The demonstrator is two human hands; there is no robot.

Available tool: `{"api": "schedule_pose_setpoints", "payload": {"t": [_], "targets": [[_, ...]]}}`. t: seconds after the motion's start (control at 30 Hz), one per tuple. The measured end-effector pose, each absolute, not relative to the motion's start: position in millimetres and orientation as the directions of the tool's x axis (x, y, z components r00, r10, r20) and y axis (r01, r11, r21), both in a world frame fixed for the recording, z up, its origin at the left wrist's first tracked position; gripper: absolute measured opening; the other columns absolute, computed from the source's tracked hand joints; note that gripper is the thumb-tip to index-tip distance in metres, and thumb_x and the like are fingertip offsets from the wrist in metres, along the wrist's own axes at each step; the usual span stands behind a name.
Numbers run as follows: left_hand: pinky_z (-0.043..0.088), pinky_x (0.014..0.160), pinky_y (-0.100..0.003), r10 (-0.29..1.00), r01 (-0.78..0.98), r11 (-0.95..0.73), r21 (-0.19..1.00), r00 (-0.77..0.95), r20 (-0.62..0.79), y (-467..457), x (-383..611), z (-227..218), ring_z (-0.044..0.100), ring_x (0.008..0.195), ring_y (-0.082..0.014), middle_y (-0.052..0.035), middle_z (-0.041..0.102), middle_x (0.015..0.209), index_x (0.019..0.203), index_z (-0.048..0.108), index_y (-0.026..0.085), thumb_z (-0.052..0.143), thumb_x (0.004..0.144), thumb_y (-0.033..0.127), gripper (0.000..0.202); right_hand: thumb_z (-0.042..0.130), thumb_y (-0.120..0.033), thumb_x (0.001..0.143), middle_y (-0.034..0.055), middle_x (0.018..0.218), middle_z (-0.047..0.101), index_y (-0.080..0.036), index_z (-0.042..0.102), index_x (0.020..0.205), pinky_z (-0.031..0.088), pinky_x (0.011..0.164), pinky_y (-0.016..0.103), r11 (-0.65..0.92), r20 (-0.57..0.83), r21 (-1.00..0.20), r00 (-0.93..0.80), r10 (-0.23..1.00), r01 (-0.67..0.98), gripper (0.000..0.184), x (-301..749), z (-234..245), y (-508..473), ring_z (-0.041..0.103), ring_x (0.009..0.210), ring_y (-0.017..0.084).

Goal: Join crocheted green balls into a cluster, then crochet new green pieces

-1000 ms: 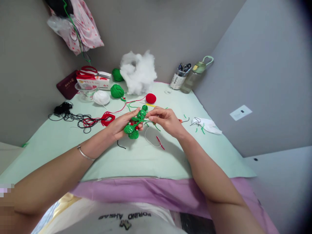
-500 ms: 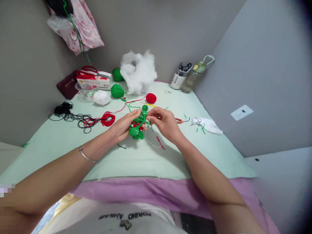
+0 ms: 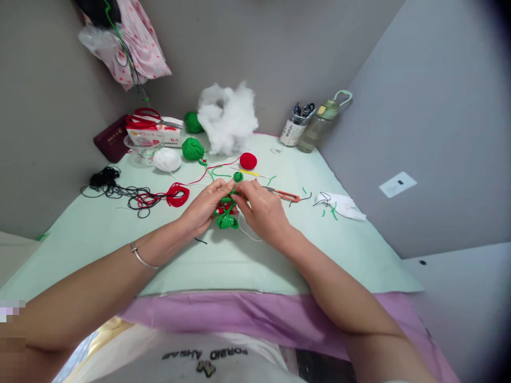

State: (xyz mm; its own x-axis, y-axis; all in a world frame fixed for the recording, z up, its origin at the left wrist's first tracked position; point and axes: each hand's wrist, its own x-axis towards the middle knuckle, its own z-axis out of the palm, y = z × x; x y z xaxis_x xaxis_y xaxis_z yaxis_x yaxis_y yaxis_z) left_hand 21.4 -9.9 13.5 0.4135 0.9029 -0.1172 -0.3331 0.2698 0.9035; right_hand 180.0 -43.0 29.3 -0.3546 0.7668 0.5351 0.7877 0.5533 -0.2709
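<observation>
Between my two hands is a green crocheted piece [image 3: 227, 221] with rounded green parts and red and white bits at its middle. My left hand [image 3: 209, 203] is wrapped round its left side. From the right, my right hand [image 3: 261, 207] closes with bent fingers on its upper middle, covering much of it. One small green ball end sticks up above my fingertips. A thin white strand [image 3: 248, 234] hangs in a curve from the piece below my right hand. Whether my right fingertips pinch a strand as well is hidden.
Behind the hands lie a red yarn ball [image 3: 248, 160], a yellow-handled crochet hook [image 3: 249, 173] and an orange craft knife [image 3: 288, 196]. Tangled black yarn [image 3: 104, 177] is at left. White stuffing [image 3: 229, 119], a pen cup [image 3: 293, 130] and a bottle [image 3: 319, 127] stand along the back.
My right hand has moved down and left onto the green piece, covering more of it. The craft knife and crochet hook show more fully now, while the red scrap below is hidden.
</observation>
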Motion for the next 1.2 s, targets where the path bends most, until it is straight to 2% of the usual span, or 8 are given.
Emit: {"api": "schedule_pose_setpoints", "payload": {"t": [0.1,0.23,0.43,0.5,0.63,0.7,0.9,1.2], "targets": [[0.053,0.053,-0.022,0.906,-0.312,0.256,0.915,0.407,-0.115,-12.7,22.8,14.4,0.062,0.056,-0.0115,0.0037,0.062,0.069,0.078,0.049,0.019,0.078,0.081,0.048,0.041,0.041,-0.02,0.102,0.0058,0.081,0.065,-0.019,0.06,0.095,0.023,0.055,0.03,0.487,0.525,-0.104,-0.368,0.767,0.867,0.02,177.6,26.5,-42.7,0.057,0.071,0.017],[0.046,0.05,-0.018,0.91,-0.331,0.247,0.911,0.401,-0.101,-16.2,25.1,17.8,0.059,0.056,-0.0099,0.0045,0.058,0.064,0.076,0.05,0.019,0.077,0.083,0.043,0.036,0.042,-0.019,0.101,0.0065,0.078,0.065,-0.018,0.061,0.087,0.02,0.056,0.034,0.426,0.534,-0.08,-0.322,0.782,0.901,0.024,175.8,30.3,-42.9,0.054,0.066,0.017],[0.043,0.051,-0.017,0.902,-0.269,0.23,0.935,0.42,-0.101,-12.9,25.7,9.9,0.057,0.059,-0.0095,0.0043,0.06,0.066,0.082,0.054,0.019,0.077,0.081,0.037,0.03,0.047,-0.019,0.098,0.0113,0.106,0.07,-0.022,0.061,0.083,0.04,0.078,0.037,0.579,0.663,-0.221,-0.315,0.679,0.785,0.021,175.5,40.6,-46.7,0.059,0.093,0.023],[0.044,0.054,-0.018,0.902,-0.269,0.216,0.939,0.422,-0.087,-11.2,25.7,5.1,0.058,0.061,-0.0098,0.0038,0.061,0.068,0.084,0.054,0.019,0.079,0.079,0.035,0.03,0.048,-0.023,0.098,0.01,0.107,0.07,-0.024,0.061,0.088,0.044,0.081,0.038,0.63,0.664,-0.368,-0.282,0.693,0.684,0.016,175.9,42.9,-47.9,0.061,0.093,0.023],[0.045,0.052,-0.02,0.872,-0.246,0.235,0.94,0.481,-0.093,-9.3,25.8,3.6,0.057,0.058,-0.0107,0.0012,0.063,0.071,0.086,0.057,0.018,0.079,0.078,0.044,0.035,0.045,-0.035,0.101,0.0001,0.075,0.063,-0.025,0.05,0.092,0.044,0.055,0.028,0.433,0.376,-0.859,-0.237,0.896,0.274,0.015,181.4,51.4,-47.3,0.057,0.059,0.014],[0.045,0.049,-0.021,0.873,-0.207,0.211,0.955,0.479,-0.089,-8.1,25.6,7.0,0.054,0.053,-0.0101,0.0019,0.059,0.066,0.082,0.056,0.017,0.08,0.076,0.046,0.038,0.05,-0.041,0.1,-0.0061,0.059,0.052,-0.025,0.048,0.09,0.036,0.046,0.025,0.299,0.261,-0.948,-0.269,0.927,0.111,0.019,185.8,57.3,-46.2,0.045,0.045,0.01],[0.05,0.05,-0.023,0.872,-0.204,0.235,0.95,0.477,-0.113,-3.6,21.1,17.7,0.053,0.05,-0.0106,0.0048,0.049,0.058,0.076,0.055,0.018,0.079,0.079,0.044,0.036,0.063,-0.051,0.092,-0.0089,0.057,0.032,-0.024,0.052,0.088,0.025,0.046,0.024,0.312,0.313,-0.949,-0.186,0.931,-0.039,0.029,195.8,66.7,-42.0,0.028,0.047,0.008],[0.05,0.05,-0.021,0.847,-0.203,0.26,0.944,0.518,-0.122,2.0,15.0,16.6,0.06,0.056,-0.013,0.0006,0.057,0.064,0.077,0.054,0.018,0.073,0.083,0.05,0.038,0.058,-0.057,0.093,-0.0013,0.075,0.062,-0.026,0.047,0.097,0.035,0.049,0.026,0.422,0.425,-0.902,0.022,0.905,0.088,0.033,198.6,64.7,-41.3,0.048,0.053,0.011]]}}
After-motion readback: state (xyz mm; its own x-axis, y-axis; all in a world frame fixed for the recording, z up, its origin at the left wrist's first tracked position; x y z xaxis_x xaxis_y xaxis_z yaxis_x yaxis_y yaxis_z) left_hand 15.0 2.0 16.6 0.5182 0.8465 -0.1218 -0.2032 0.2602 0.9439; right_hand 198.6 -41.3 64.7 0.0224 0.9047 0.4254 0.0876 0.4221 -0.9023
